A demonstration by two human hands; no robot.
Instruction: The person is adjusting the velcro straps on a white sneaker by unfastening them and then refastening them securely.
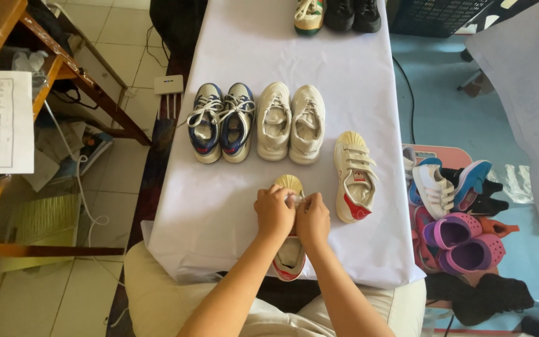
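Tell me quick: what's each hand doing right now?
Left hand: closed, pinching a strap on the cream shoe.
Right hand: closed on the same shoe's strap.

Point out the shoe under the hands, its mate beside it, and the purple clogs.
shoe under the hands [289, 259]: head view, heel opening.
mate shoe [355, 178]: head view, strapped upper.
purple clogs [463, 240]: head view, between the two clogs' uppers.

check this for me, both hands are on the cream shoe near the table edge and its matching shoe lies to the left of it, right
Not quite. In the head view both the left hand and right hand are on the cream shoe, but its matching shoe lies to the right of it.
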